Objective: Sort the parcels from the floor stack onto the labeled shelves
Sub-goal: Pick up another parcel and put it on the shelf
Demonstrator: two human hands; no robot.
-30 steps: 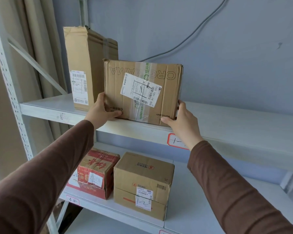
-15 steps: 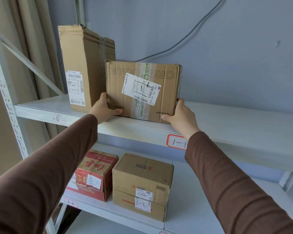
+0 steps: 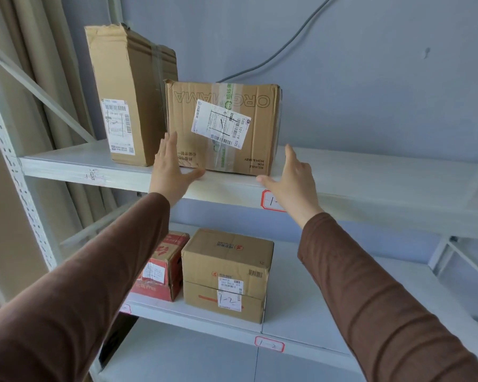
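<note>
Cardboard parcels point(image 3: 224, 128): four (two per shelf point(image 3: 370, 172)); hands free.

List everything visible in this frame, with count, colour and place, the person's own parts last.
ORGAMAMA box: one, brown, upper shelf, printing upside down.
Tall box: one, brown, upper shelf, left of the ORGAMAMA box.
Red box: one, lower shelf, left.
Stacked boxes: two, brown, lower shelf, lower one marked 1-2.
Shelf tags: red-bordered, white, on shelf edges.
Shelving: white metal, two levels seen.
Cable: one, grey, on the wall.
Curtain: beige, left.
Left hand: open, at the ORGAMAMA box's lower left corner.
Right hand: open, at its lower right corner.
</note>
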